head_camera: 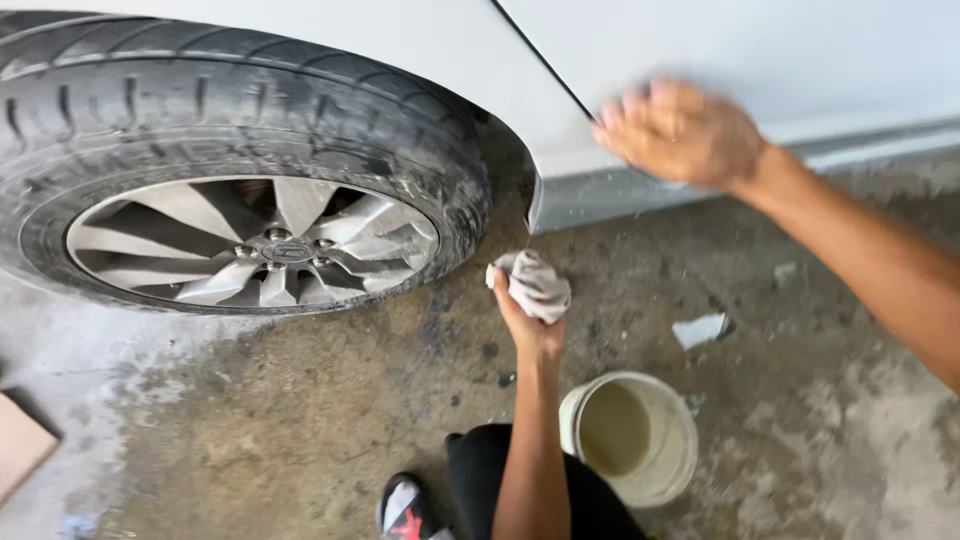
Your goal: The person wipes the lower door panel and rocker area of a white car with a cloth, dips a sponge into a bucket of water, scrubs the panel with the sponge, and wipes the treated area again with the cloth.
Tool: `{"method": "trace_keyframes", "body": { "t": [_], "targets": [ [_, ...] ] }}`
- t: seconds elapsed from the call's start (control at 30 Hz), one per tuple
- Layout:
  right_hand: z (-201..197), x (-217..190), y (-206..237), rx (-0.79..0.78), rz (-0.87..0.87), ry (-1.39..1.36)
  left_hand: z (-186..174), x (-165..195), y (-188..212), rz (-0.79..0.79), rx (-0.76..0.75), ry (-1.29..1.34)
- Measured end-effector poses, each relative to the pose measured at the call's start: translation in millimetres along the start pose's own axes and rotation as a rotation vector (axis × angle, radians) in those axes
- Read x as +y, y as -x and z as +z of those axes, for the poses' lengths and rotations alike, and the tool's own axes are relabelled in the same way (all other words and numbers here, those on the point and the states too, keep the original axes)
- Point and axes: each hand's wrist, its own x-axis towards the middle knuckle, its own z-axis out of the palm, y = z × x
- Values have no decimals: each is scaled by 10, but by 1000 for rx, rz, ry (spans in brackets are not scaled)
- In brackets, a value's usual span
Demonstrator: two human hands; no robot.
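Note:
My left hand [527,322] is raised in front of me and grips a crumpled grey-white rag [534,284], just right of the car's front tyre [300,110]. My right hand [680,132] is blurred, with fingers apart and nothing in it. It lies against the white car body [700,40] near the door seam and the lower sill [620,190]. The silver alloy wheel [255,243] is wet and soapy.
A white bucket [668,470] with murky water stands on the wet concrete floor by my knee. A white scrap [700,329] lies on the floor to the right. My shoe [403,508] shows at the bottom. A piece of cardboard [18,445] lies at the left edge.

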Motion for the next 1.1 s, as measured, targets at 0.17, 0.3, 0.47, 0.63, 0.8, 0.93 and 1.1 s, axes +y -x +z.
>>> {"method": "trace_keyframes", "body": {
  "t": [0.17, 0.3, 0.47, 0.63, 0.8, 0.93, 1.1],
  "targets": [
    [38, 47, -40, -92, -194, 322, -6, -5, -69, 6, 216, 123],
    [116, -7, 75, 37, -7, 267, -1, -204, -43, -24, 103, 195],
    [90, -53, 203, -28, -25, 133, -74, -320, -156, -73, -32, 205],
    [131, -128, 31, 47, -6, 336, -196, -389, -185, -78, -77, 253],
    [311, -395, 609, 73, 307, 156, -244, -413, -108, -180, 48, -131],
    [222, -548, 1833, -137, 854, 79, -357, -187, -103, -36, -41, -348],
    [21, -551, 2644, 52, 955, 113, -549, 79, -73, -93, 123, -274]
  ]
}}
